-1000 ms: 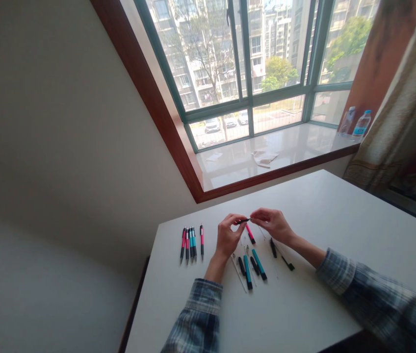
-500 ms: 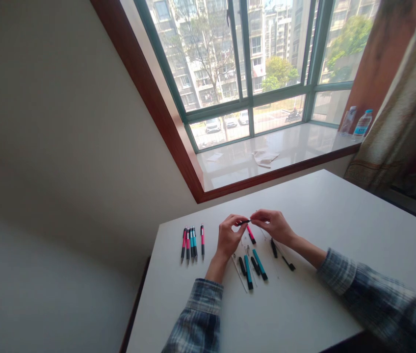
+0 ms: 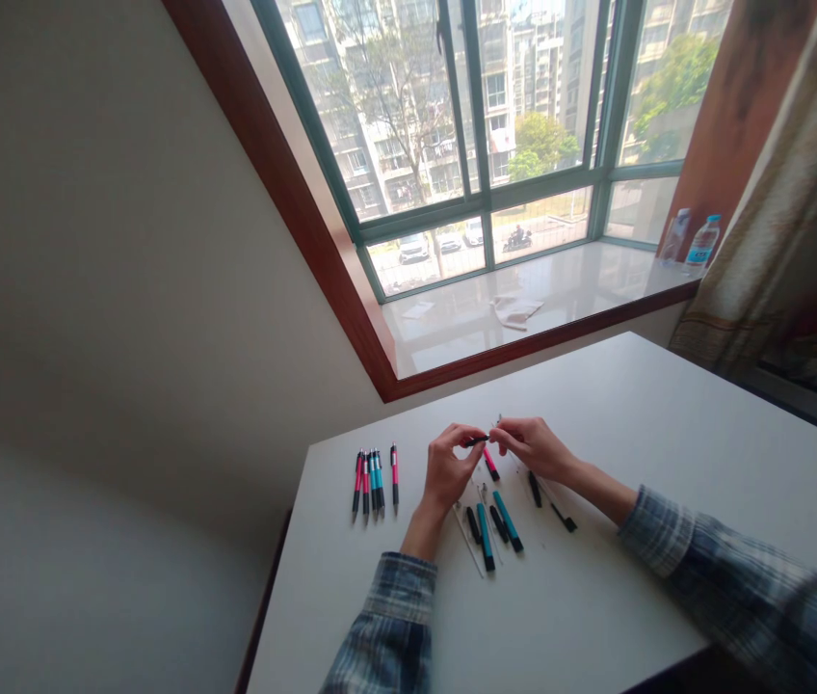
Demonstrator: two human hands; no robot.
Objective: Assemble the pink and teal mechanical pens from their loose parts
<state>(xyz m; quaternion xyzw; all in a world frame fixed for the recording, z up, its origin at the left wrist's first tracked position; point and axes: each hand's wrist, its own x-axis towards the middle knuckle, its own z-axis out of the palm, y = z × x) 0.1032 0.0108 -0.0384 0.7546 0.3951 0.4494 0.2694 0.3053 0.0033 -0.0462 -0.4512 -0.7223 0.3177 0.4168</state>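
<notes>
My left hand (image 3: 450,463) pinches a small black pen grip (image 3: 477,440) between thumb and fingertips, above the white table. Right beside its end, my right hand (image 3: 533,447) has its fingers closed together; whatever they hold is too small to make out. A thin pale piece with a dark tip (image 3: 499,420) shows just behind the right fingers. Below the hands lie a pink pen barrel (image 3: 490,465), teal barrels (image 3: 508,521), black grips (image 3: 473,525) and thin white refills (image 3: 469,542). Near the right wrist are another black grip (image 3: 535,489) and a black clip piece (image 3: 566,520).
Several whole pink and teal pens (image 3: 369,485) lie in a row at the left of the white table (image 3: 596,598), with one pink pen (image 3: 395,479) slightly apart. Behind the table, the window sill (image 3: 444,337) holds a cloth (image 3: 516,312) and plastic bottles (image 3: 702,241).
My right fingertips have drawn slightly down and curled in beside the black grip, while the left hand keeps its hold. The camera view has shifted a little.
</notes>
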